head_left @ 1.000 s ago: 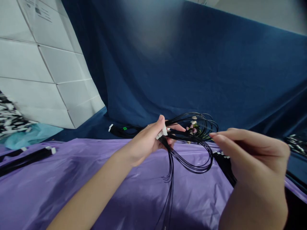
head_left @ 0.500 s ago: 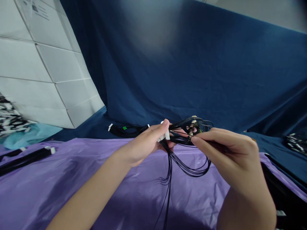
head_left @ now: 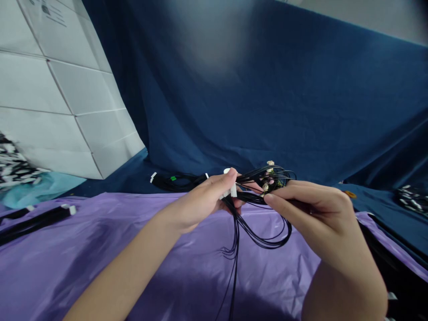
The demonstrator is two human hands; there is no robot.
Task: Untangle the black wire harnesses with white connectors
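My left hand [head_left: 214,189] is closed around a looped bundle of thin black wires [head_left: 267,243], with white connectors [head_left: 233,189] showing by the thumb. Loose wire ends hang down below that hand. To its right, my right hand [head_left: 310,200] pinches with thumb and forefinger at the loops of the same bundle. Small cream and pink pieces [head_left: 270,167] show among the wires just above the right fingertips; whether they are part of the bundle I cannot tell. What exactly lies between the right fingertips is partly hidden.
A purple sheet [head_left: 133,249] covers the surface under my hands. Behind lies another black wire bundle [head_left: 177,182] with white ends. Long black bundles [head_left: 43,223] lie at left, near white boxes [head_left: 96,89]. A dark blue cloth [head_left: 267,98] hangs behind.
My right hand has shifted slightly to the left along the wires, and the hanging loop has drawn together a little. The left hand keeps its grip almost unmoved.
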